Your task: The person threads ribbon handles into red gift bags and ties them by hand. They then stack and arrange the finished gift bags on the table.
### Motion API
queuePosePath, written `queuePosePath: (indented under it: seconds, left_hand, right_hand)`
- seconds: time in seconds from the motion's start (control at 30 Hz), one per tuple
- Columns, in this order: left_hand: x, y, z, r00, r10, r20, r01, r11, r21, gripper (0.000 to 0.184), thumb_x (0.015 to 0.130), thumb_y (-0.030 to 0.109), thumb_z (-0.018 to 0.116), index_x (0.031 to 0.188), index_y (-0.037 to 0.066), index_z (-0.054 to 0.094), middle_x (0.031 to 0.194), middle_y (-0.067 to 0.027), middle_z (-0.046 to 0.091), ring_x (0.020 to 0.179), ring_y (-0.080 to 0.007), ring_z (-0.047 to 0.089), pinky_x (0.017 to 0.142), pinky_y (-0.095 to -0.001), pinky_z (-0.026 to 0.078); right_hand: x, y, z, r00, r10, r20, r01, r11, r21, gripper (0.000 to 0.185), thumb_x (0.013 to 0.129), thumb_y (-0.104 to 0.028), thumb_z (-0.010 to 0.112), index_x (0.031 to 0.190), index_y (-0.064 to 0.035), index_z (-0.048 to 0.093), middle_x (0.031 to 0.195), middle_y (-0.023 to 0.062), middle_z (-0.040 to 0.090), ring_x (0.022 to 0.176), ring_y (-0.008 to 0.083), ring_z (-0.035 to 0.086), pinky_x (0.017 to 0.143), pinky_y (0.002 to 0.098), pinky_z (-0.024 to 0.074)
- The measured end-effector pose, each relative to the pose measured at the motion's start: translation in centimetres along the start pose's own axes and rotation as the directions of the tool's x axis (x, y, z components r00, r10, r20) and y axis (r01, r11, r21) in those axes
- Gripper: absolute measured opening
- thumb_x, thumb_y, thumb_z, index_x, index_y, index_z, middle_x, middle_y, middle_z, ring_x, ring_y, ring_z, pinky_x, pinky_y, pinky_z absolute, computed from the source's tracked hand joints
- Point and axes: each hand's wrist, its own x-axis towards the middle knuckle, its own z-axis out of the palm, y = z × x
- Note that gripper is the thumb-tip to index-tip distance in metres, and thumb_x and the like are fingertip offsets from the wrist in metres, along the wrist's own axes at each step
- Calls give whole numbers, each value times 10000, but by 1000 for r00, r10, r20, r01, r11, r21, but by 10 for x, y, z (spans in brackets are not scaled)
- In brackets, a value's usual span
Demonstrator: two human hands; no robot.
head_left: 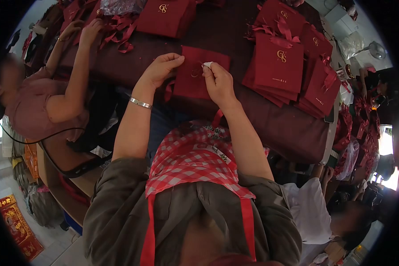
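A dark red paper bag (191, 84) lies in front of me at the table's near edge. My left hand (162, 68) is at its left upper side, thumb and fingers pinched together near the bag's edge; what they pinch is too small to make out. Over the bag's right part, my right hand (219, 84) is closed, with a small white piece (208, 64) at the thumb and index fingertips. A thin dark line seems to run from there over the bag. A red ribbon (169, 90) hangs at the bag's left side.
Stacked red bags with gold letters (279, 62) stand on the right of the dark red table (279, 128). More bags (166, 17) and loose ribbons (119, 35) lie at the far side. A co-worker (48, 102) sits at the left; another person (310, 208) is at the lower right.
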Motion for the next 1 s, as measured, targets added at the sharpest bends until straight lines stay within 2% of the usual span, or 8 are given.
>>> queuePosePath:
  seconds: [0.1,0.3,0.37,0.43,0.57,0.67,0.73,1.0]
  left_hand:
    - [-1,1,1,999,-8,37,8,1000,-4,112,870,238,647,880,133,612,847,51,606,779,-60,562,695,-219,453]
    - [-7,5,5,1000,2,-18,-2,1000,25,115,875,221,641,917,117,618,856,45,612,786,-66,569,711,-228,466]
    - [-6,3,4,999,45,31,-44,998,-36,119,851,145,657,956,107,615,869,45,616,801,-66,572,706,-218,462]
    - [-7,2,4,997,60,41,-59,998,-22,144,830,100,663,963,107,610,873,48,615,794,-61,572,692,-210,457]
    - [-1,-5,-5,993,77,93,-82,995,54,232,777,14,674,973,110,597,874,58,607,761,-46,568,658,-186,443]
    - [-3,-4,-6,992,72,106,-79,995,65,230,776,15,675,966,114,592,871,62,604,740,-37,565,641,-177,436]
    - [-3,-4,-6,990,77,118,-84,995,56,233,779,18,676,976,111,591,874,61,603,745,-37,564,642,-175,436]
    - [-3,-4,-3,989,111,96,-115,992,42,264,810,13,652,1057,80,584,906,46,601,781,-49,568,683,-192,460]
  right_hand:
    - [0,2,1,1000,17,4,-17,1000,16,126,899,-102,526,885,18,562,767,137,600,692,255,601,628,326,462]
    - [0,2,1,1000,-22,-12,22,1000,-6,120,892,-97,531,874,19,558,768,141,599,695,263,604,630,331,464]
    - [0,1,1,1000,-30,-11,29,999,-16,119,891,-95,532,869,20,556,767,142,599,695,265,604,630,332,463]
    - [0,1,2,1000,26,-4,-26,999,21,113,868,-94,552,872,17,575,847,190,607,801,374,586,681,412,470]
    - [1,0,1,999,37,18,-37,999,23,114,867,-96,554,879,14,580,850,191,609,805,370,590,686,413,471]
    - [1,1,1,999,38,6,-38,998,43,113,866,-95,555,881,13,583,852,189,610,806,369,591,688,412,471]
    - [1,0,1,1000,-14,-3,14,1000,-12,127,892,-105,535,879,17,567,776,145,594,709,277,598,631,330,460]
    - [8,-11,7,996,-77,39,84,968,-235,140,889,-174,531,877,-42,575,789,120,598,745,324,578,646,413,459]
